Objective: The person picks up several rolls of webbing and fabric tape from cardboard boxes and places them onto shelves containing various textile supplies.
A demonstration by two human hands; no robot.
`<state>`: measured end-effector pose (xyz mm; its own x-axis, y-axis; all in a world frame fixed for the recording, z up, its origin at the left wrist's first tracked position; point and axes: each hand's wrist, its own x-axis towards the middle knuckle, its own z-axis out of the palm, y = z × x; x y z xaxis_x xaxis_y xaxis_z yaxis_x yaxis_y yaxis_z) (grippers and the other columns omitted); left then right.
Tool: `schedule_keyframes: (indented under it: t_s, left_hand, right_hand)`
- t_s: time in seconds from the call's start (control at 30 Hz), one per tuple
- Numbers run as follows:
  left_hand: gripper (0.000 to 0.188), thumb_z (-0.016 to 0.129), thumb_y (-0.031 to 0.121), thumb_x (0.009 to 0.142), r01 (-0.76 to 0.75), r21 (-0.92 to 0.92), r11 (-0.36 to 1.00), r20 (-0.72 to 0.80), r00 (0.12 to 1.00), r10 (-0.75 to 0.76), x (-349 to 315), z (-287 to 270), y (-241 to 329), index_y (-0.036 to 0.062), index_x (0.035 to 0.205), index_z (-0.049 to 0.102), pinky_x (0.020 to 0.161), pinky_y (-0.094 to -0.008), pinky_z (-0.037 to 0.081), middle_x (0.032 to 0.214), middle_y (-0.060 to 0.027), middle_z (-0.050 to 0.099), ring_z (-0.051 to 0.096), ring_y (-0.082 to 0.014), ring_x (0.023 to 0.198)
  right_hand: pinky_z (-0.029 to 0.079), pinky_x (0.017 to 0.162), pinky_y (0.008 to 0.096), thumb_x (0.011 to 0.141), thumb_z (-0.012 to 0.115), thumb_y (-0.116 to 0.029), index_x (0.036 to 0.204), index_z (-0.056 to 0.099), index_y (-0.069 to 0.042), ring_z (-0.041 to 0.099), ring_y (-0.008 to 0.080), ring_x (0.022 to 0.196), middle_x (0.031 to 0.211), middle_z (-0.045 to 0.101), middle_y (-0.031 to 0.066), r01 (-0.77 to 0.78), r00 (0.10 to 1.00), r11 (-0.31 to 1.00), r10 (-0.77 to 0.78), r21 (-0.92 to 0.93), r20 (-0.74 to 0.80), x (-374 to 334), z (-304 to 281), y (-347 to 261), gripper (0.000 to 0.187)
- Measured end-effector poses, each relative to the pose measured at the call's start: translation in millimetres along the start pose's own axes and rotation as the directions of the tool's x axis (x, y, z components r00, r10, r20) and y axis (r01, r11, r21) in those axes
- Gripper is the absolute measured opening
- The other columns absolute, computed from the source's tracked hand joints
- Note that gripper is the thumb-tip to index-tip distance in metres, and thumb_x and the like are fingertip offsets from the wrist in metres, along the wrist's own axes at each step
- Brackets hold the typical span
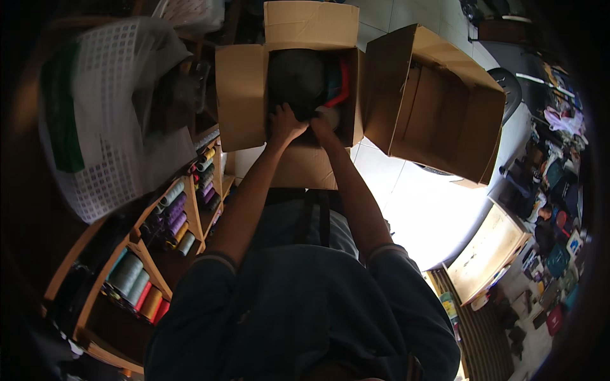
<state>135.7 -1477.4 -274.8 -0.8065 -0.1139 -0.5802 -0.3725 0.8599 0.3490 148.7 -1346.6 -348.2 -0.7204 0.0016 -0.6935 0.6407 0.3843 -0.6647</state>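
Both my forearms reach forward into an open cardboard box [241,95] with its flaps folded out. My left hand [289,124] is inside the near part of the box, its fingers bent against dark material. Close beside it, my right hand [321,124] is closed, its fingertips hidden in shadow. What lies between the two hands is too dark to make out. Beyond them sits a dark grey, rounded thing [297,73]. A red-edged thing [344,86] stands along the box's right side, and a pale rounded thing [330,116] shows by my right hand.
To the right stands another open cardboard box [438,108]. Wooden shelves [149,260] on the left hold several thread spools [130,279]. A white perforated basket in clear plastic [105,114] is at the upper left. A wooden board [486,257] and scattered goods are at the right.
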Motion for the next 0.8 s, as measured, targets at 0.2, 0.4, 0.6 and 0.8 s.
schedule_keyframes:
  t_s: [0.2, 0.4, 0.6, 0.8]
  left_hand:
    - [0.084, 0.076, 0.043, 0.064, -0.071, -0.141, 0.987, 0.096, 0.992, 0.085, 28.6, 15.9, -44.7, -0.0058, 0.125, 0.043, 0.098, -0.0475, 0.040, 0.132, -0.0308, 0.041, 0.043, -0.0427, 0.122]
    - [0.075, 0.081, 0.040, 0.063, -0.027, -0.631, 0.775, 0.236, 0.945, 0.226, 11.8, -25.4, -21.8, -0.0048, 0.116, 0.054, 0.090, -0.0367, 0.047, 0.114, -0.0234, 0.059, 0.057, -0.0326, 0.108]
    - [0.070, 0.081, 0.042, 0.065, -0.218, -0.655, 0.723, -0.027, 0.964, 0.266, -36.5, -61.3, 10.9, -0.0027, 0.113, 0.057, 0.088, -0.0357, 0.048, 0.109, -0.0184, 0.062, 0.061, -0.0281, 0.101]
    - [0.065, 0.077, 0.040, 0.072, -0.119, -0.805, 0.582, 0.029, 0.971, 0.238, -69.0, -65.8, 45.0, -0.0019, 0.117, 0.054, 0.090, -0.0337, 0.047, 0.111, -0.0157, 0.061, 0.059, -0.0231, 0.105]
  right_hand:
    - [0.043, 0.086, 0.0361, 0.078, 0.062, -0.030, 0.114, 0.056, 0.001, 0.056, 0.0241, 0.097, 0.103, 0.061, 0.0148, -0.048, 0.992, 0.905, -0.008, 0.423, 0.130, -11.5, -5.3, -8.5, 0.048]
    - [0.038, 0.095, 0.0355, 0.081, 0.066, -0.035, 0.117, 0.052, -0.005, 0.049, 0.0198, 0.110, 0.114, 0.055, 0.0095, -0.076, 0.983, 0.897, -0.006, 0.436, 0.183, -2.7, -21.4, 9.6, 0.049]
    - [0.036, 0.100, 0.0340, 0.084, 0.063, -0.044, 0.133, 0.038, -0.003, 0.041, 0.0234, 0.124, 0.129, 0.046, 0.0123, 0.081, 0.977, 0.932, -0.145, 0.354, 0.156, -57.7, -48.6, -45.4, 0.068]
    - [0.045, 0.092, 0.0407, 0.084, 0.063, -0.046, 0.137, 0.033, -0.003, 0.043, 0.0268, 0.123, 0.131, 0.044, 0.0141, 0.004, 0.948, 0.876, -0.156, 0.482, 0.275, -110.9, -97.7, -85.6, 0.075]
